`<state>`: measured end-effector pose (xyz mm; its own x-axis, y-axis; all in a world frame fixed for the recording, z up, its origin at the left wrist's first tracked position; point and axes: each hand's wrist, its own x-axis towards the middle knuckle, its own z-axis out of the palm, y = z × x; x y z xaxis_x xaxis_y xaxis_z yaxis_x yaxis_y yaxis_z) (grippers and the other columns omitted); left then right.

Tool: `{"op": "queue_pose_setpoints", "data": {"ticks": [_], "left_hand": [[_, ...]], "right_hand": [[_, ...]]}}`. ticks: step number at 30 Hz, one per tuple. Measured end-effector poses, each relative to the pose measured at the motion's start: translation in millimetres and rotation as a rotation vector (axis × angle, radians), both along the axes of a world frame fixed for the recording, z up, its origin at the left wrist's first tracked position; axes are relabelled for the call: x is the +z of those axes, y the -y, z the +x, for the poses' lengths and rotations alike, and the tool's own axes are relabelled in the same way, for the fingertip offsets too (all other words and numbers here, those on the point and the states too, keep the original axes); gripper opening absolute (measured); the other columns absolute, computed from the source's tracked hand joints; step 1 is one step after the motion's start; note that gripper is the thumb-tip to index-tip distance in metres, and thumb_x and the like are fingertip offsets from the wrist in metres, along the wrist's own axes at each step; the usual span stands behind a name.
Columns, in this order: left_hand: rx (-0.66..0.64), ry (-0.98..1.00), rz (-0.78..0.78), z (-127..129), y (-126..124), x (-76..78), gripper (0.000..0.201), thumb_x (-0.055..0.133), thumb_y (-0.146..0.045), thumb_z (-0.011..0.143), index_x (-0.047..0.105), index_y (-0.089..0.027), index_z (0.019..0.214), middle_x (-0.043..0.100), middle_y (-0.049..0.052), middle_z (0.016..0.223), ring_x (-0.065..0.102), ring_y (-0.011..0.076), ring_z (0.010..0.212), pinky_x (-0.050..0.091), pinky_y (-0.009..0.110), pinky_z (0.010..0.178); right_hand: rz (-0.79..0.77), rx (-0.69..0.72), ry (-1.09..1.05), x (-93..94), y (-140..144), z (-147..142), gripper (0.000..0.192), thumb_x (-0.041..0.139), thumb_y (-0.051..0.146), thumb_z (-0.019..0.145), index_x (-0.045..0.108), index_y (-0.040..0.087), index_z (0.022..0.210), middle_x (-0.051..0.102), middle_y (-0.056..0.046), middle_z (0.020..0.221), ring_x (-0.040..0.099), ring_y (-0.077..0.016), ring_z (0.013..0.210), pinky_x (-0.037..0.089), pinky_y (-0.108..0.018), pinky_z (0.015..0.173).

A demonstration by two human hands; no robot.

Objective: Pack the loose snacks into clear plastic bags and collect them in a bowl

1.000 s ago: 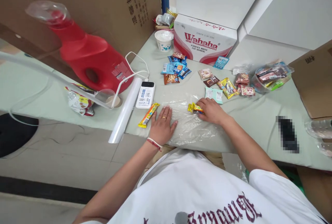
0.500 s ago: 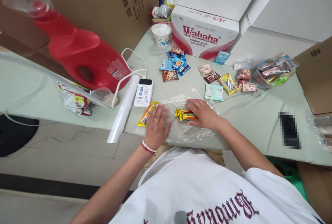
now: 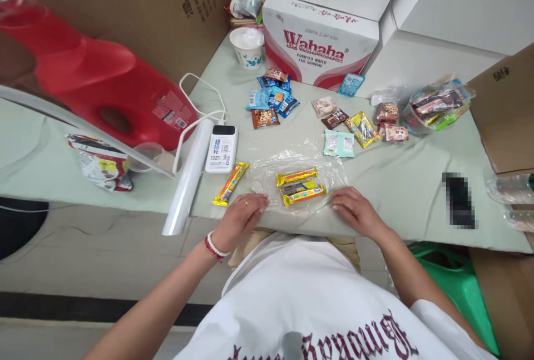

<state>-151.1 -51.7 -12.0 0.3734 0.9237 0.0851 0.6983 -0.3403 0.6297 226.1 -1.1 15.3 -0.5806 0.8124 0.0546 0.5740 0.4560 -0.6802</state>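
Observation:
A sheet of clear plastic film [image 3: 267, 168] lies spread on the table in front of me. On its middle sit two yellow snack bars [image 3: 302, 195] with a grey-and-yellow packet [image 3: 297, 186] between them. My left hand [image 3: 244, 214] rests at the film's left front edge, fingers stretched out and fingertips touching it; nothing shows in the hand. At the right front edge, my right hand [image 3: 357, 211] lies with fingers apart, fingertips by the film. Another yellow bar [image 3: 231, 183] lies just beyond my left hand, off the film.
A white power bank [image 3: 221, 149] and a white roll [image 3: 187, 182] lie left, near a large red jug [image 3: 120, 84]. Snack packets [image 3: 273, 98] are grouped behind the film. A filled plastic bowl [image 3: 421, 121], a Wahaha box [image 3: 321, 43] and a paper cup [image 3: 248, 48] stand farther back.
My right hand has lifted off the bars and moved right to the film's edge. My left hand has drawn back from beside the single bar toward the film's near left edge.

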Motion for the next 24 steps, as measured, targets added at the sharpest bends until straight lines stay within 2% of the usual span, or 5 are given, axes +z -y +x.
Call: {"op": "queue_pose_setpoints", "data": {"ticks": [4,10,13,18,24], "left_hand": [[0.267,-0.062,-0.063,7,-33,7.1,0.037,0.034,-0.039,0.104,0.065,-0.021,0.097,0.075,0.009,0.094,0.07,0.024,0.09,0.055,0.039,0.083],[0.534,-0.331,-0.05,35,-69,3.4,0.034,0.043,-0.039,0.1,0.066,-0.02,0.084,0.072,0.012,0.092,0.067,0.0289,0.093,0.047,0.037,0.074],[0.585,-0.412,-0.073,47,-74,4.1,0.033,0.046,-0.039,0.1,0.069,-0.02,0.086,0.073,0.013,0.099,0.067,0.0313,0.096,0.046,0.038,0.07],[0.607,-0.431,-0.071,51,-74,4.4,0.032,0.044,-0.037,0.101,0.069,-0.019,0.091,0.073,0.014,0.102,0.067,0.033,0.1,0.046,0.039,0.07],[0.68,-0.376,-0.029,52,-73,-1.0,0.036,0.049,-0.039,0.099,0.067,-0.015,0.12,0.071,0.017,0.118,0.068,0.0337,0.104,0.052,0.039,0.074]], "right_hand": [[-0.091,-0.104,0.039,16.9,-40,-13,0.029,0.047,0.044,0.103,0.068,0.025,0.102,0.073,-0.006,0.093,0.067,-0.0225,0.087,0.052,-0.035,0.083],[-0.117,-0.196,0.479,11.6,-96,-36,0.022,0.052,0.034,0.098,0.07,0.021,0.099,0.073,-0.007,0.088,0.063,-0.0223,0.079,0.04,-0.03,0.068],[-0.033,-0.165,0.681,22.6,-115,-53,0.019,0.058,0.033,0.096,0.072,0.022,0.101,0.074,-0.012,0.099,0.063,-0.0276,0.089,0.041,-0.032,0.069],[0.256,-0.054,0.587,40.4,-146,-109,0.035,0.055,0.034,0.1,0.067,0.018,0.128,0.066,-0.019,0.126,0.052,-0.0357,0.12,0.046,-0.042,0.09],[0.026,0.03,0.7,25.0,-173,-163,0.04,0.068,0.032,0.092,0.068,0.014,0.127,0.072,-0.017,0.117,0.057,-0.0319,0.113,0.044,-0.036,0.089]]}}
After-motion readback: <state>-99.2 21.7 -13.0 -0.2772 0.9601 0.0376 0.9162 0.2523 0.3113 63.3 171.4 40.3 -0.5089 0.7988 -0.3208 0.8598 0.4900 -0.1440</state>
